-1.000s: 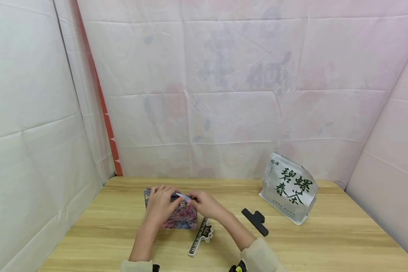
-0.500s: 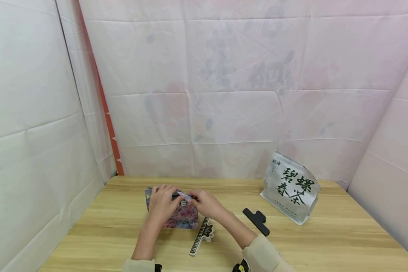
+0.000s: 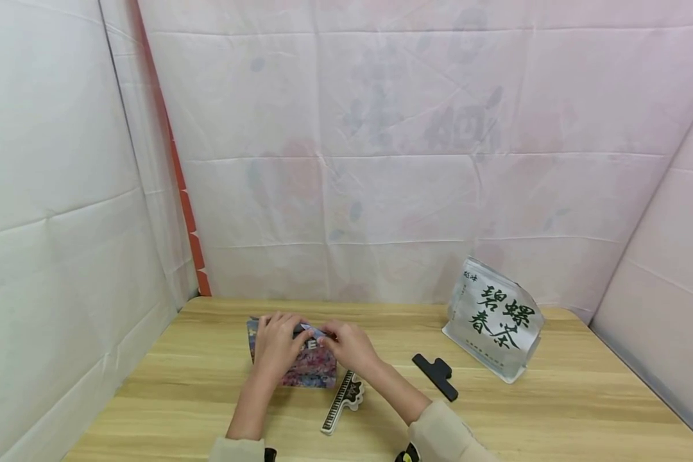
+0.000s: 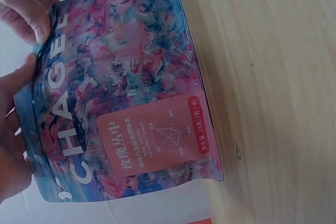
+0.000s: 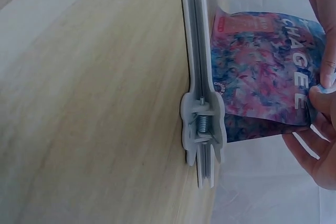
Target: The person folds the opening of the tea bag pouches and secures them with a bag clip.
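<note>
A tea pouch (image 4: 121, 77) with a pink and blue painted pattern and "CHAGEE" lettering stands on the wooden table, its base on the wood. My left hand (image 3: 277, 343) grips its top edge, thumb in front and fingers behind. The right hand (image 3: 349, 346) pinches the top's right end between thumb and fingers. In the head view the top strip is bent over near the right thumb. Just in front of the pouch lies a white spring clip (image 5: 202, 114) with a piano-key print, touched by neither hand.
A black clip (image 3: 435, 376) lies right of the right forearm. Farther right, a silver tea bag (image 3: 493, 321) with green writing stands tilted near the back. White cloth walls (image 3: 381, 192) enclose the wooden table (image 3: 162, 385) at the back and sides.
The hands stay at the pouch's top with only slight finger shifts. A little more of the pouch's lettering shows between them now. The clips and the silver bag stay put.
</note>
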Motion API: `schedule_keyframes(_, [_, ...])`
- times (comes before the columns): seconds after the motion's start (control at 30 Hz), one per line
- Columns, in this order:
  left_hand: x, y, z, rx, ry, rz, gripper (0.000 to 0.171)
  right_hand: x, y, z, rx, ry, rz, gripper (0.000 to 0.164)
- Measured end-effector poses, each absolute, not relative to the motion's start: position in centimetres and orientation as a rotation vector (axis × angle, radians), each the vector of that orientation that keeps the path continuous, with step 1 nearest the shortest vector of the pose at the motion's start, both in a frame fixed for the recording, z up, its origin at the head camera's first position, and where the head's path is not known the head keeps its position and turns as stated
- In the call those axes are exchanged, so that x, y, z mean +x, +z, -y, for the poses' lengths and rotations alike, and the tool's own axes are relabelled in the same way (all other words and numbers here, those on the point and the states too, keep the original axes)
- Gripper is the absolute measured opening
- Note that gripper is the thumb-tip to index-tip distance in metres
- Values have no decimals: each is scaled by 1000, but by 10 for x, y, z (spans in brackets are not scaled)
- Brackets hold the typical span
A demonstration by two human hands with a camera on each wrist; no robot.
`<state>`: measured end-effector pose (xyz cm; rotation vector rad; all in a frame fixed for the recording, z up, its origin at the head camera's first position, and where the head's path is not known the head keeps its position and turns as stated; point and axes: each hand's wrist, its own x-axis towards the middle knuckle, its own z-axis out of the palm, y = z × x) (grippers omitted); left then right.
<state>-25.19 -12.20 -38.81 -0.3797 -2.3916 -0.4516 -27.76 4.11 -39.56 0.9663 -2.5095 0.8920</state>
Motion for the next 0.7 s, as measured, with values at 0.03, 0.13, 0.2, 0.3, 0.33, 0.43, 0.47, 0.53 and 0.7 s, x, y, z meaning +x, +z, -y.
schedule_keyframes(0.03, [-252,-388,122,-374,-450,2391,17,-278,-396,-41,962,894,2492,10])
schedule_keyframes(0.13, [-251,-388,120,-357,-445,2389,16,-279,-397,-39,953,899,2452,8])
schedule_keyframes(0.2, [-251,-388,120,-342,-438,2385,16,-279,-398,-38,944,902,2438,9])
schedule_keyframes(0.3, [-252,-389,119,-324,-434,2382,16,-281,-398,-37,933,893,2427,11])
schedule_keyframes(0.33, [-252,-389,119,-320,-435,2381,16,-281,-398,-37,929,890,2424,12])
schedule_keyframes(0.43, [-252,-390,118,-315,-433,2379,16,-281,-399,-36,914,877,2416,11])
schedule_keyframes(0.47, [-253,-390,119,-315,-432,2379,16,-281,-399,-36,908,875,2415,11])
schedule_keyframes(0.53, [-253,-390,119,-321,-435,2384,16,-280,-399,-35,901,870,2409,11])
schedule_keyframes(0.7, [-252,-388,119,-339,-467,2419,12,-281,-400,-36,899,873,2394,9])
